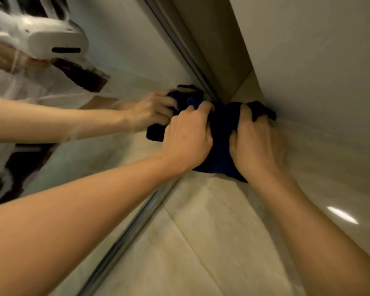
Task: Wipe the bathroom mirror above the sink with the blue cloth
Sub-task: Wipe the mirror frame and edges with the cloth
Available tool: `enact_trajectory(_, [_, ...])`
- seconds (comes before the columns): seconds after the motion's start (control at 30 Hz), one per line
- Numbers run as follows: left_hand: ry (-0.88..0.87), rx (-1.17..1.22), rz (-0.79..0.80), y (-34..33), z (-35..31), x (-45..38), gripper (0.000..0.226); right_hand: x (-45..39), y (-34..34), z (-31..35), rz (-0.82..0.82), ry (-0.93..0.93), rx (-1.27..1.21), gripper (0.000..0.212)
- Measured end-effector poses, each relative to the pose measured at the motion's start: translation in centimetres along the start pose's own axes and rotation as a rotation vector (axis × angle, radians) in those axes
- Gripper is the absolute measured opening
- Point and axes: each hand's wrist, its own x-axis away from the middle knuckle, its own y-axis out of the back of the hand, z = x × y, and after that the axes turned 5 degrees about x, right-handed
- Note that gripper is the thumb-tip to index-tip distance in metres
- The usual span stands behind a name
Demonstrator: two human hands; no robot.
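A dark blue cloth [221, 133] is bunched in the corner where the mirror [120, 67] meets the marble side wall. My left hand [188, 137] grips the cloth's left part, fingers curled into the fabric. My right hand [257, 144] grips its right part, against the marble wall. The mirror fills the left of the view and shows a reflected arm and hand on the reflected cloth. The middle of the cloth is hidden between my hands.
A metal frame strip [126, 236] runs along the mirror's edge from bottom centre up to the corner. Pale marble wall panels [222, 242] lie below and to the right. The mirror reflects a white head-worn device [53, 41] and a person's white top.
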Motion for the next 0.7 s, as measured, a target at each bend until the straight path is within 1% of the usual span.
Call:
enact_trajectory(0.1, [-0.024,-0.067,0.036,-0.3,0.6,-0.5,0.043,-0.9,-0.8,0.8,0.021,0.015,0.029,0.059])
enact_trajectory(0.2, [-0.013,-0.172,0.101,-0.8,0.4,-1.0,0.041,-1.7,-1.6,1.6,0.034,0.011,0.062,0.06])
enact_trajectory(0.27, [-0.023,-0.289,0.135,-1.4,0.0,-1.2,0.035,-2.3,-2.3,2.0,0.029,0.008,0.089,0.056])
enact_trajectory(0.37, [-0.07,-0.431,0.121,-2.0,0.1,-1.6,0.031,-3.3,-2.7,2.3,0.021,0.018,0.159,0.038])
enact_trajectory(0.47, [-0.079,-0.429,0.111,-2.0,0.2,-1.9,0.022,-3.8,-2.6,2.3,0.025,0.0,0.198,0.026])
enact_trajectory(0.6, [-0.085,-0.41,0.108,-2.0,0.3,-1.4,0.018,-3.7,-3.0,2.7,0.03,-0.044,0.156,0.026])
enact_trajectory(0.7, [-0.058,-0.378,0.112,-2.1,0.9,-0.7,0.019,-3.3,-3.3,3.3,0.022,-0.087,0.093,0.024])
